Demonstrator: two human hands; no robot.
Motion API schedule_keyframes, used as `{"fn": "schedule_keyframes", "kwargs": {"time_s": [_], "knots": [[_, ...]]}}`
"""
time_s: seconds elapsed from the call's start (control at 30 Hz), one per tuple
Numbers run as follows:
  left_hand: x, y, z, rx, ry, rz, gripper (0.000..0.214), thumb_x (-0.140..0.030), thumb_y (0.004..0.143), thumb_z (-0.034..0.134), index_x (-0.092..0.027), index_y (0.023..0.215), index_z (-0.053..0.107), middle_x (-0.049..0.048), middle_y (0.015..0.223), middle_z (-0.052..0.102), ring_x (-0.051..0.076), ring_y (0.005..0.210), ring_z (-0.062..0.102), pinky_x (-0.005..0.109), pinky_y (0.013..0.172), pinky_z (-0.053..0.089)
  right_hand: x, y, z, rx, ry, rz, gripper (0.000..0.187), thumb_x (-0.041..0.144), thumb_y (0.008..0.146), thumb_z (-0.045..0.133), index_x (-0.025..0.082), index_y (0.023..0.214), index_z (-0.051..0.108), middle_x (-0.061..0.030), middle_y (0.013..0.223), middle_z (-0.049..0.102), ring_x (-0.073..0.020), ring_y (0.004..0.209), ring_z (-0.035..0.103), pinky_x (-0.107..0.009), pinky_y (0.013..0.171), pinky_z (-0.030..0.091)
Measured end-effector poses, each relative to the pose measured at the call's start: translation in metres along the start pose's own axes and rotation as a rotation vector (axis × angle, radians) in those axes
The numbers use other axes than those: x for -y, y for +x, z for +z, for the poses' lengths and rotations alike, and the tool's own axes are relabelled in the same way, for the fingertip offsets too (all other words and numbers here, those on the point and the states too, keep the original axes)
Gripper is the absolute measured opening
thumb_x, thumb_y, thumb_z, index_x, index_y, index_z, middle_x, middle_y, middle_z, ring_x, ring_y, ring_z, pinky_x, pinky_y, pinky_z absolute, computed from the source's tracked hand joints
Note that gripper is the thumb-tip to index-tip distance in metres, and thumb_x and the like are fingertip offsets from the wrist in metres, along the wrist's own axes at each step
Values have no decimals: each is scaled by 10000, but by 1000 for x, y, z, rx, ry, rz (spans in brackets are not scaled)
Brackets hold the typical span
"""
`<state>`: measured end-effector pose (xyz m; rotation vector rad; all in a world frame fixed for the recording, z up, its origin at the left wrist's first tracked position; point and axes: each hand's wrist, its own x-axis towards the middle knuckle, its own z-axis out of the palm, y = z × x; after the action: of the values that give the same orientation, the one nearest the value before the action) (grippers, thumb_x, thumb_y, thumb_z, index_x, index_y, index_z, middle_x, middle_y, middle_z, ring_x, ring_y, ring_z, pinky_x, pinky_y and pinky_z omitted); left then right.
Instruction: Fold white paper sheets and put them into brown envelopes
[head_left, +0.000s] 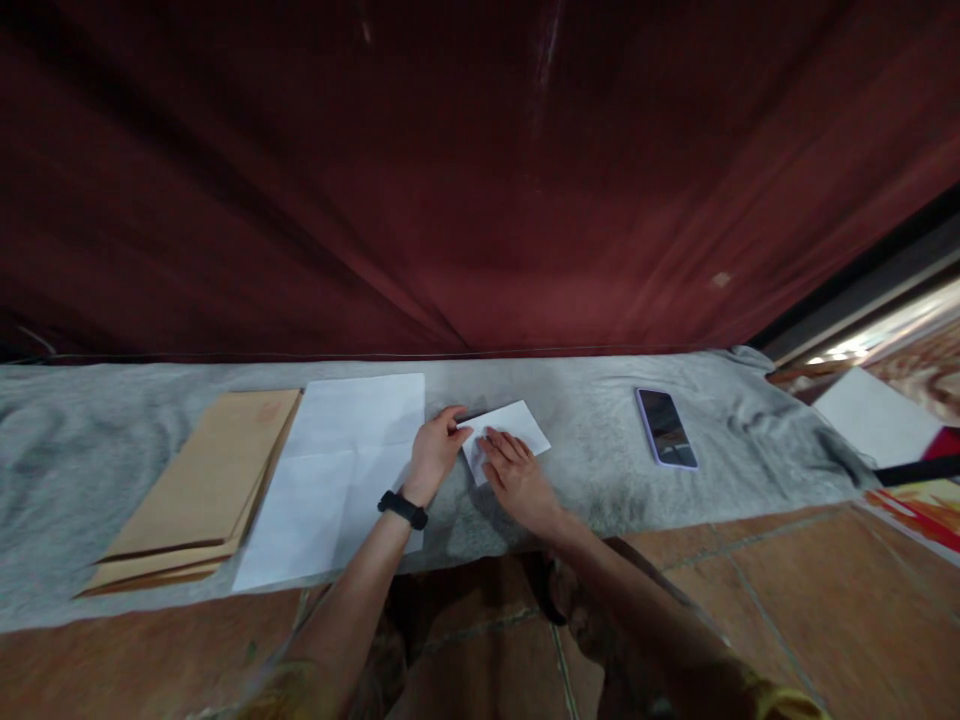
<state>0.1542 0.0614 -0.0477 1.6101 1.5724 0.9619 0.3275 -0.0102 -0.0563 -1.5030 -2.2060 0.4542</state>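
Observation:
A small folded sheet of white paper (531, 424) lies slightly turned on the grey cloth. At its left corner my left hand (435, 452) pinches the edge between thumb and fingers; a black band sits on that wrist. My right hand (517, 478) rests on the paper with its fingers stretched out flat, covering the lower middle part. To the left of my left hand are larger white sheets (322, 500) with crease lines.
Brown paper envelopes (202, 470) are stacked at the left. A phone (666, 428) in a purple case lies at the right. The grey cloth (592, 400) borders a dark red curtain (480, 200) behind and a tiled floor (780, 580) in front. A white board-like item (877, 415) sits far right.

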Motion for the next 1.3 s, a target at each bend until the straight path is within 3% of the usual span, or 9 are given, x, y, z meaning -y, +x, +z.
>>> {"fn": "schedule_keyframes", "kwargs": {"time_s": [0.27, 0.43, 0.57, 0.83, 1.03, 1.17, 1.3], "knots": [[-3, -6, 12, 4, 64, 19, 605, -166, 799, 639, -171, 1399, 566, 58, 919, 728, 224, 821, 660, 346, 834, 509, 0, 5, 5, 23, -159, 55, 463, 271, 1046, 389, 177, 1481, 514, -112, 1572, 462, -298, 1402, 452, -481, 1170, 323], [0, -19, 21, -44, 103, 59, 727, -21, 758, 521, -185, 1466, 503, 104, 1136, 666, 227, 922, 646, 390, 928, 516, -8, 12, 10, -23, -175, 75, 484, 306, 1039, 425, 173, 1499, 492, -107, 1598, 424, -312, 1458, 373, -495, 1206, 255], [1, -19, 26, -85, 96, 83, 721, 3, 757, 498, -207, 1447, 525, 111, 1214, 600, 216, 961, 633, 390, 967, 522, -15, 13, 13, -47, -179, 88, 496, 366, 1040, 437, 201, 1505, 491, -107, 1614, 396, -317, 1482, 343, -510, 1223, 217], [3, -5, 27, -199, -47, -22, 611, -107, 779, 632, -220, 1377, 579, 70, 1169, 586, 112, 715, 605, 330, 836, 564, -35, 12, 8, -99, -217, 150, 535, 414, 1040, 439, 189, 1525, 460, -144, 1625, 362, -332, 1489, 336, -526, 1203, 257], [1, -27, 27, -171, -39, -62, 643, -215, 788, 678, -182, 1414, 534, 71, 1056, 646, 157, 752, 631, 332, 769, 549, -39, 9, 7, -99, -228, 172, 556, 429, 1043, 442, 187, 1543, 433, -163, 1650, 297, -332, 1503, 320, -510, 1209, 254], [3, -45, 34, -127, -38, -71, 628, -197, 785, 640, -199, 1406, 544, 30, 896, 664, 176, 714, 633, 327, 713, 525, -37, 8, 8, -88, -216, 185, 565, 425, 1044, 440, 176, 1551, 416, -180, 1653, 274, -337, 1516, 296, -532, 1209, 250], [7, -44, 38, -131, -65, -110, 614, -182, 757, 620, -174, 1369, 576, 13, 830, 653, 172, 704, 622, 318, 704, 503, -35, 10, 9, -75, -216, 210, 578, 431, 1042, 434, 183, 1563, 396, -166, 1656, 265, -323, 1523, 290, -537, 1222, 233]]}}
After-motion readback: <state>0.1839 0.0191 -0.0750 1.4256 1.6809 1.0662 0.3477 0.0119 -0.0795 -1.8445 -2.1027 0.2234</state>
